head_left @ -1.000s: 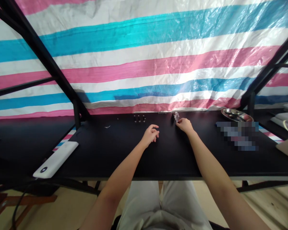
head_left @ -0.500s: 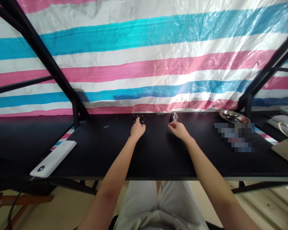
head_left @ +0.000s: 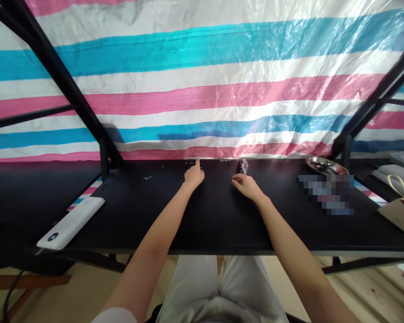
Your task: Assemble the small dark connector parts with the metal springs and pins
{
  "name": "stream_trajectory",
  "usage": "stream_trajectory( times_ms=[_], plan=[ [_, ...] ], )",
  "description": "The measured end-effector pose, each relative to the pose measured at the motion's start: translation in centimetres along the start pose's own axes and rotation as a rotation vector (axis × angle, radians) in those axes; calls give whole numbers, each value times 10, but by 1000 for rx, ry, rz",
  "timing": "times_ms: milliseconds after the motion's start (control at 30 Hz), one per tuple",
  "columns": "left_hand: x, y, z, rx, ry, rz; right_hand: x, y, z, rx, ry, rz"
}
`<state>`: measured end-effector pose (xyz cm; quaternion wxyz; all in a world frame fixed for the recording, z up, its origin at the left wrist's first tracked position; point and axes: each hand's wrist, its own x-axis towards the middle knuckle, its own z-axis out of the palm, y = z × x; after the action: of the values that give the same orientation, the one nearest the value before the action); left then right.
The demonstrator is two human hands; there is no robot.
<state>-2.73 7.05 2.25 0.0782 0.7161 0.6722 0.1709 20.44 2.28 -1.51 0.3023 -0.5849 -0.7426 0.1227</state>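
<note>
My left hand [head_left: 194, 176] reaches to the back of the black table, index finger stretched forward and the other fingers curled. It covers part of a small group of black pieces with light ends [head_left: 188, 165]; whether the fingertip touches one, I cannot tell. My right hand [head_left: 246, 185] rests low over the tabletop, its fingers loosely bent with the tips a little apart and nothing visible between them. Just beyond it lie a small black piece [head_left: 239, 167] and a clear, shiny cluster [head_left: 244, 167]. Between the hands, a row of tiny metallic pieces [head_left: 225, 160] lies along the back edge.
A white power bank [head_left: 72, 223] with a cable lies at left, near a thin white scrap [head_left: 147, 177]. To the right are a round metal dish [head_left: 326, 165], a blurred-out item [head_left: 326, 195] and a beige bag [head_left: 399, 215]. A striped sheet [head_left: 202, 103] hangs behind, between black frame bars [head_left: 63, 67].
My left hand has moved left and forward to the black pieces, its index finger extending. My right hand has drawn back and left from the clear cluster. The view has shifted slightly.
</note>
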Motion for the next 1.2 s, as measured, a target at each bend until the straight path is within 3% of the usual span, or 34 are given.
stream_trajectory(
  times_ms=[233,333,467,600,733,933,1200],
  plan=[
    [8,-1,6,16,49,23,0,0,-1,3,-18,-10],
    [8,-4,8,-74,106,9,0,-2,-2,8,-18,-15],
    [3,-3,8,-582,112,-94,0,-2,-2,26,3,-21],
    [-13,5,8,-1177,-44,-221,-1,-6,-1,117,41,-43],
    [-35,12,10,-1479,-103,-128,-3,-19,4,272,123,-90],
    [-58,23,11,-1519,-154,55,-9,-43,8,408,204,-119],
    [-69,31,6,-1406,-190,187,-14,-52,5,481,162,-119]
  ],
)
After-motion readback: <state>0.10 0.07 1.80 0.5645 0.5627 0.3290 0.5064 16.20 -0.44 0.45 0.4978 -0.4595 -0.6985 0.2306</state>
